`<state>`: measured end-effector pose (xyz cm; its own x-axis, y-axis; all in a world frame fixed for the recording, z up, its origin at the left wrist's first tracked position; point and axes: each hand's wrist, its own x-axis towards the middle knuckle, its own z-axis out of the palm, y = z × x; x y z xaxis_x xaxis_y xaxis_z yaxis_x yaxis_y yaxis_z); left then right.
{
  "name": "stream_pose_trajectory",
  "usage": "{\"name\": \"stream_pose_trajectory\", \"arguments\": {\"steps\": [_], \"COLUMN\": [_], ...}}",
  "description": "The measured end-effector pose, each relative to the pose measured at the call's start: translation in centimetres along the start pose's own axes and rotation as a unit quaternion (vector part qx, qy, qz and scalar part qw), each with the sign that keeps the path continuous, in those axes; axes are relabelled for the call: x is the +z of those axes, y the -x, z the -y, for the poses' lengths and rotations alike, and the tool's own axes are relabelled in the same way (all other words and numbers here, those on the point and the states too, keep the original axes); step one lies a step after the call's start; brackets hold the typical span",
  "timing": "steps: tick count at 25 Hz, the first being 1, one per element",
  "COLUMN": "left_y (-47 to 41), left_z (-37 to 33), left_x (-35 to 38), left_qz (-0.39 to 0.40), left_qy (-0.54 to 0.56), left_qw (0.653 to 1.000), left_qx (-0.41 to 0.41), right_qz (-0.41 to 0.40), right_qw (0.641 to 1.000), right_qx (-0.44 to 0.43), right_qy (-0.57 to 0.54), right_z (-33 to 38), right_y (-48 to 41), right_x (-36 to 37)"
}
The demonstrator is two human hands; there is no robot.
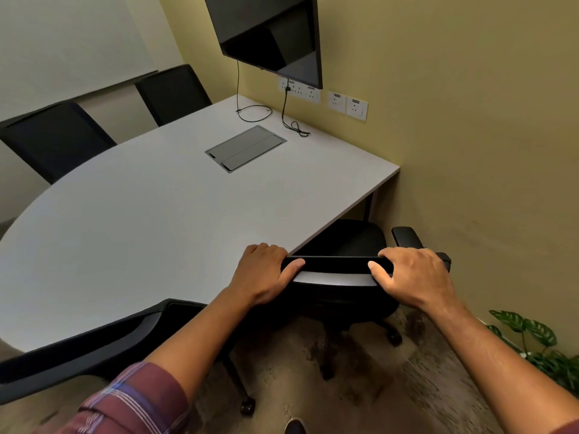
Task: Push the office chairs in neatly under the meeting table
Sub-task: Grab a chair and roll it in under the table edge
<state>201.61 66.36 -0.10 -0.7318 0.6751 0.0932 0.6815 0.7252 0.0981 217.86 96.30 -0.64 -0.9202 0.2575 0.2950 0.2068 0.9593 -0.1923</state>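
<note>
A black office chair (338, 267) stands at the near right corner of the grey meeting table (150, 214), its seat partly under the tabletop. My left hand (263, 274) grips the left end of its backrest top. My right hand (413, 277) grips the right end. One armrest (407, 235) sticks out beside the wall. A second black chair (94, 349) sits at the near edge to the left, its back against the table. Two more black chairs (53, 136) (175, 92) stand along the far side.
A yellow wall (470, 151) runs close on the right, with sockets and a mounted screen (269, 32). Cables (291, 123) and a cable hatch (246, 148) lie on the table. A leafy plant (532, 336) stands by the wall at the right. The floor is carpeted.
</note>
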Motion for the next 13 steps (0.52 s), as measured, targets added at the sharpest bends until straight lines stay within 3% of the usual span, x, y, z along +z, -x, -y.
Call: {"name": "stream_pose_trajectory", "arguments": {"steps": [13], "left_y": [-3.0], "left_z": [-2.5], "left_x": [0.8], "left_qz": [-0.027], "left_qy": [-0.041], "left_qw": [0.998], "left_qx": [-0.05], "right_qz": [0.026], "right_qw": [0.988], "right_qx": [-0.154], "right_qy": [0.003], "right_z": [-6.2], "right_y": [-11.1], "right_x": [2.3]}}
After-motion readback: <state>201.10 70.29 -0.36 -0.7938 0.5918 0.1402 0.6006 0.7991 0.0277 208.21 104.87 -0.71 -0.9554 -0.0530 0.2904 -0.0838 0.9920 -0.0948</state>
